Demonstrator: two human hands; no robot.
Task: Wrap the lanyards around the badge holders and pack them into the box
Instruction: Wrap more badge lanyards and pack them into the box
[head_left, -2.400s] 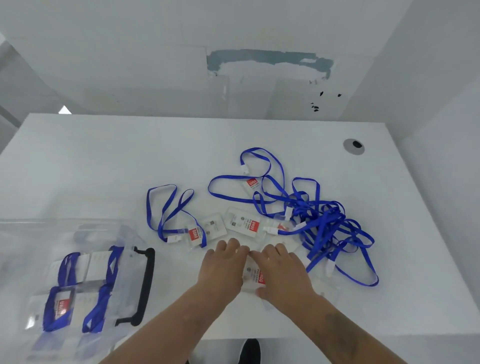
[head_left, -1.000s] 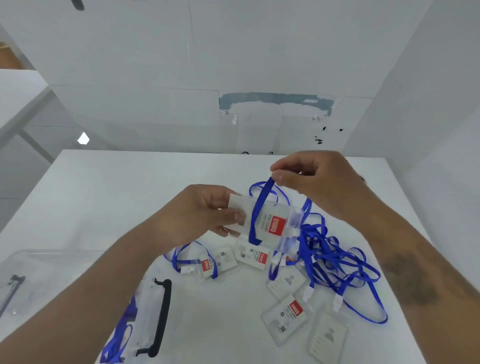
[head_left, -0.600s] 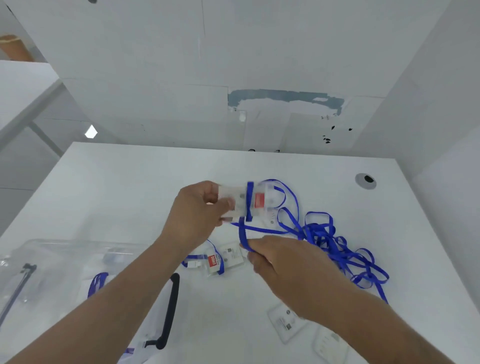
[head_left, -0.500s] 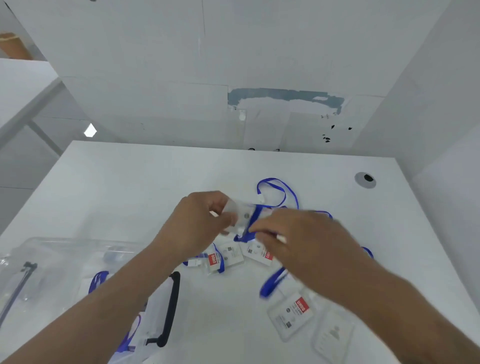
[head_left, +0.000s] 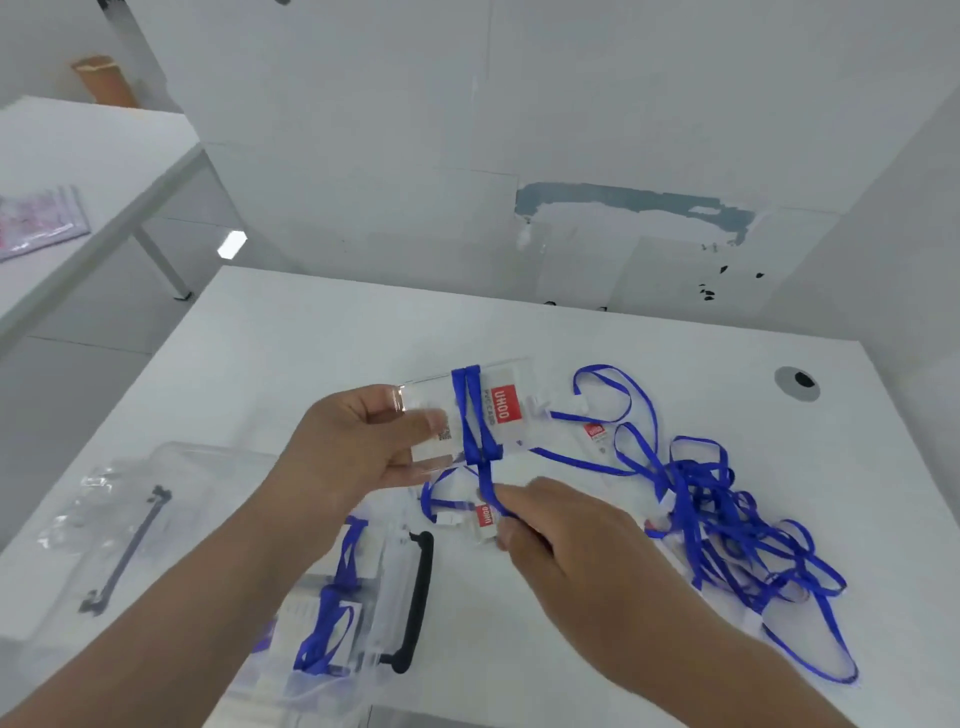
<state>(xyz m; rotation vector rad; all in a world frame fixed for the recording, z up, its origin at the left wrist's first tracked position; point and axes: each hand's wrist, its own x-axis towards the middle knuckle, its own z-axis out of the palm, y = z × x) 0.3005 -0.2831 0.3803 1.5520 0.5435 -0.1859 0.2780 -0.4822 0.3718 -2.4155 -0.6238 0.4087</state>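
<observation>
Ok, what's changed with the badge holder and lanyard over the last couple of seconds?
The clear plastic badge holder went from lying on the white table to being held up in the left hand. The blue lanyard now crosses it in two turns, and the right hand has dropped below the holder, pulling the strap down. The tangled blue lanyard pile and the clear plastic box with wrapped badges stayed put.

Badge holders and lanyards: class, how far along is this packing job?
Done: wrapped holders already lie in the clear box. In hand: the left hand holds a badge holder with two lanyard turns around it; the right hand pulls the strap. Left: the tangled lanyards on the table.
</observation>
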